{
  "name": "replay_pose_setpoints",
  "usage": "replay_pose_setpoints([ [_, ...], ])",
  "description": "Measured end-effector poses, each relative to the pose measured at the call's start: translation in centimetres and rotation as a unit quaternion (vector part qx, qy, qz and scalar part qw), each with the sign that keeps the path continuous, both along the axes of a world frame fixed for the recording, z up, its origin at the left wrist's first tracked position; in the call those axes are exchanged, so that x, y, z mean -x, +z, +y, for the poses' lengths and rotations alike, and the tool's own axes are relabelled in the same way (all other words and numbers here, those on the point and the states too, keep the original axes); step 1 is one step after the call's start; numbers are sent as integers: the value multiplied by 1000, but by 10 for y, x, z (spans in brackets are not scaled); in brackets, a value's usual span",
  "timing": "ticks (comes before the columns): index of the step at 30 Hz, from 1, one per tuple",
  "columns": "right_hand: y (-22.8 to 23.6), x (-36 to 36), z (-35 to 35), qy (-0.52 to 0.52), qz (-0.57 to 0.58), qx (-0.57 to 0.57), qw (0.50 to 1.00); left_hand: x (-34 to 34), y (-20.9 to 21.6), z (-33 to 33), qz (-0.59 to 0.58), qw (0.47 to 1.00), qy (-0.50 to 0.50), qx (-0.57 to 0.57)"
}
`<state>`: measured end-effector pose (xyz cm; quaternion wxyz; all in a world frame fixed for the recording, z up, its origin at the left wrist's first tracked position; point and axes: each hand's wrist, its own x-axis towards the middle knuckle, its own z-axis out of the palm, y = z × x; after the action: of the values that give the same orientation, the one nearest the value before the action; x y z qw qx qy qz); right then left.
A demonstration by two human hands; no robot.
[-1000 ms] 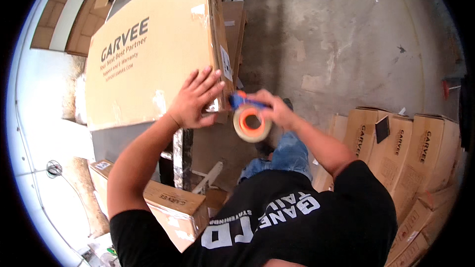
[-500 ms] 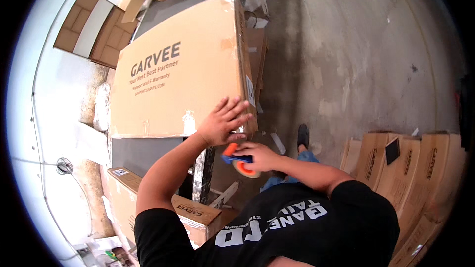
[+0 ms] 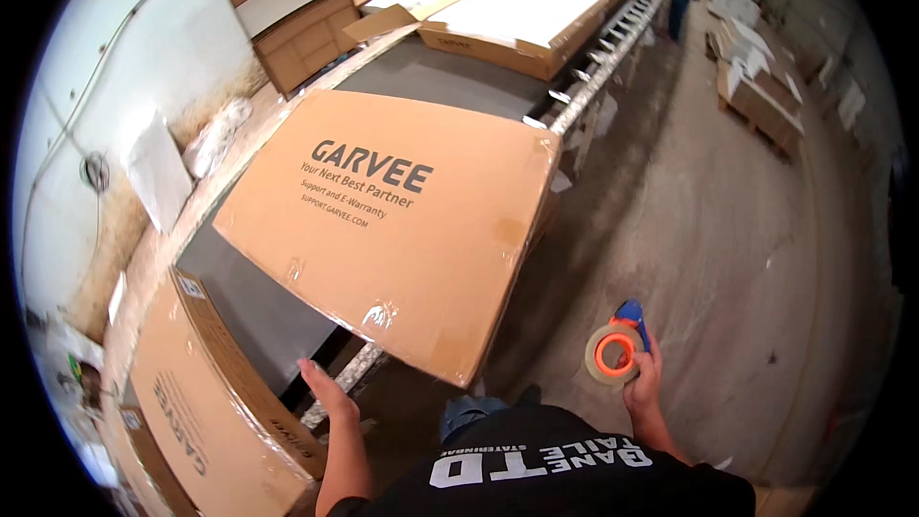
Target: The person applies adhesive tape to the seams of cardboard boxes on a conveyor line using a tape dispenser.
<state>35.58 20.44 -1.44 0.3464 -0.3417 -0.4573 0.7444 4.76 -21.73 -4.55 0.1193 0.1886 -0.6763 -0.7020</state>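
Central box [image 3: 383, 244] lay on belt [image 3: 258, 292], open boxes [image 3: 479, 50] behind it, second box [image 3: 201, 383] at near left, tape dispenser [image 3: 597, 356] in right hand [image 3: 646, 375] to the right of both.

bright wall [image 3: 172, 57], dimmer floor [image 3: 708, 258], fisheye-warped edges

Matt cardboard carton [image 3: 412, 254], glossy tape patches [image 3: 380, 314]; tape dispenser [image 3: 627, 331] probably plastic; cloth shirt [image 3: 574, 483].

Coiled dark cable [image 3: 94, 172] — on a white wall [image 3: 172, 33]; flat white panel [image 3: 156, 172], propped upright; open brown cardboard carton [image 3: 488, 51] — white sheet [image 3: 522, 8] inside; grey concrete floor [image 3: 728, 268].
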Motion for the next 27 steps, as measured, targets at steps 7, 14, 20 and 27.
replay_pose_setpoints([
  [7, 70, 186, 127, 101, 86, -102, 986, -69, -35, 170, -43, 961, -21, -273],
  [14, 49, 292, 217, 154, 53, -139, 977, -76, -17, 184, -43, 941, -2, -335],
  [20, 42, 375, 256, 245, 84, -230, 938, -90, -46, 169, -22, 978, 77, -193],
  [27, -28, 523, 320, 358, 255, -360, 823, -103, -2, 298, 23, 928, 129, -349],
])
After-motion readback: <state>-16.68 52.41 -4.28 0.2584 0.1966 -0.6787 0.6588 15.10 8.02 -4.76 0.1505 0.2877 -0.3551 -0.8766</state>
